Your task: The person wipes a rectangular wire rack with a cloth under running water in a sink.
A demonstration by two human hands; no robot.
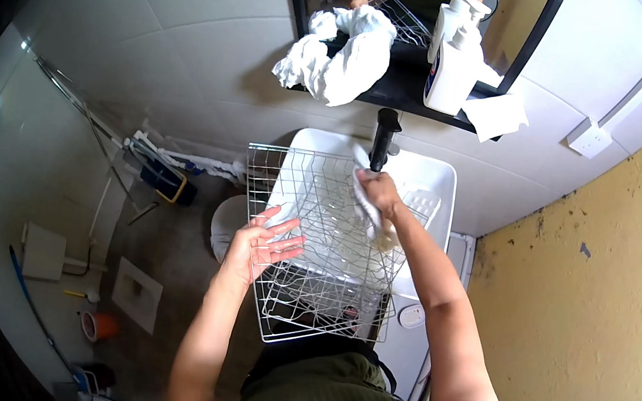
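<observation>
A wire rack (311, 269), shaped like a shallow metal basket, is tilted over the white sink (443, 219) and reaches toward my body. My left hand (257, 247) is at the rack's left edge, palm up with fingers spread, and it touches the wires; how much of the weight it bears I cannot tell. Beneath the black faucet (383, 137), my right hand (378, 192) is closed around a white cloth (366, 207), which hangs down against the wires. Parts of the basin show through the mesh.
Above the sink, a black shelf (402, 101) holds a crumpled white cloth bundle (350, 60) and white pump bottles (453, 67), under a mirror. Mops and brushes (164, 169) lean at the left. An orange container (99, 326) sits on the floor. A yellow wall (571, 304) is close on the right.
</observation>
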